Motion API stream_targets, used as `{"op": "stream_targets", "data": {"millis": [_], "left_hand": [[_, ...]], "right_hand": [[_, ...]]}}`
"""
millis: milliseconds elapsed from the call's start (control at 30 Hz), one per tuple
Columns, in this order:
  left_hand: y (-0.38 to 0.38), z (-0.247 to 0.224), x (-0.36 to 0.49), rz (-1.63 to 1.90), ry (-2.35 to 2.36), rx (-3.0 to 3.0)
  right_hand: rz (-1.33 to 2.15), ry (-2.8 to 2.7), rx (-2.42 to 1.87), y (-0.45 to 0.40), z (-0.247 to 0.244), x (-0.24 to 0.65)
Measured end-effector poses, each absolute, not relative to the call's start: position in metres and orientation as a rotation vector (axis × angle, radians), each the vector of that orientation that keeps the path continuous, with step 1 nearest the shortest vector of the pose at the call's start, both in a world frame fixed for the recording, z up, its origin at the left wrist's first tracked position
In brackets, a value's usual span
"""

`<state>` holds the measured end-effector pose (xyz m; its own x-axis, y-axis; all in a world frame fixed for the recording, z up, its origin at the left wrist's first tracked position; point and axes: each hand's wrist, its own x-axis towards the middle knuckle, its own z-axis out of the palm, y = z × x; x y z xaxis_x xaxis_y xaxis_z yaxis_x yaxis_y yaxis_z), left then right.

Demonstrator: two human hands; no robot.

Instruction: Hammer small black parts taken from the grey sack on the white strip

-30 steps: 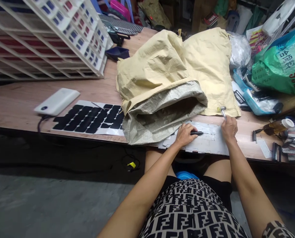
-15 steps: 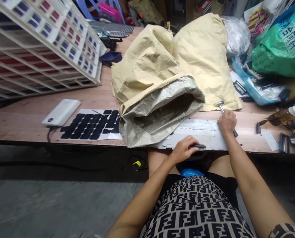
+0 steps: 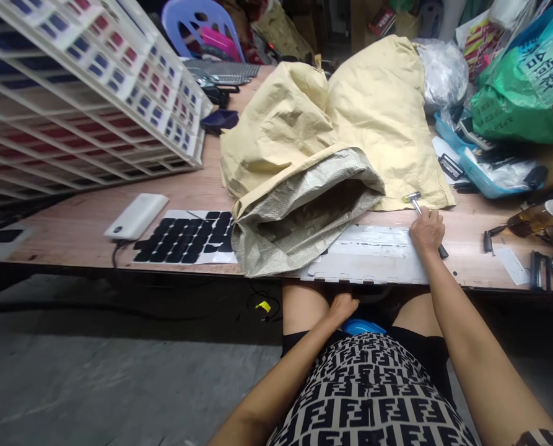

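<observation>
My right hand (image 3: 427, 232) is closed around a small hammer (image 3: 416, 205) above the front of the workbench. The hammer's head, with a yellowish face, points away from me, and the dark handle end shows below my palm. Under the hand lies a white sheet (image 3: 364, 260) along the table edge. My left hand (image 3: 343, 308) is below the table edge, between my thighs. Its fingers are hidden, so what it holds, if anything, cannot be made out. Left of the sheet, a yellow woven sack (image 3: 280, 124) lies with its grey-lined mouth toward me.
A white plastic crate (image 3: 165, 111) leans over the left side. A white power bank (image 3: 137, 217) with a cable sits beside a sheet of black squares (image 3: 178, 238). At right are a blue tray (image 3: 494, 179), a brown bottle (image 3: 531, 220) and a green bag (image 3: 522, 99).
My left hand has gone from the table edge, where it held a small black piece, down below the edge. My right hand keeps the hammer in place. The view has shifted slightly left.
</observation>
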<state>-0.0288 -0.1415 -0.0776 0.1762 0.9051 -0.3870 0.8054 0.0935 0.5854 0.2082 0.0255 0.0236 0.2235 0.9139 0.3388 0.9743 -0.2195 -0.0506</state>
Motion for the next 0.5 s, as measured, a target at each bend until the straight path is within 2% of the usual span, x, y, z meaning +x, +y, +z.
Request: {"op": "stream_targets", "data": {"millis": [100,200,333,433,500], "left_hand": [[-0.14,-0.039,-0.031,0.273,1.365,1.81],[-0.122,0.013,-0.042,0.561,1.107,1.929],[-0.043,0.048,-0.077,0.839,1.742,1.887],[0.026,0.043,-0.109,0.692,2.206,1.712],[0.056,0.036,-0.125,0.647,2.259,1.693]], "right_hand": [[-0.369,-1.778,-2.235,0.027,0.023,0.209],[-0.382,-1.777,-2.223,0.028,0.021,0.209],[-0.397,-1.779,-2.226,0.028,0.021,0.209],[-0.395,-1.788,-2.237,0.027,0.023,0.209],[-0.384,-1.793,-2.244,0.026,0.024,0.208]]}}
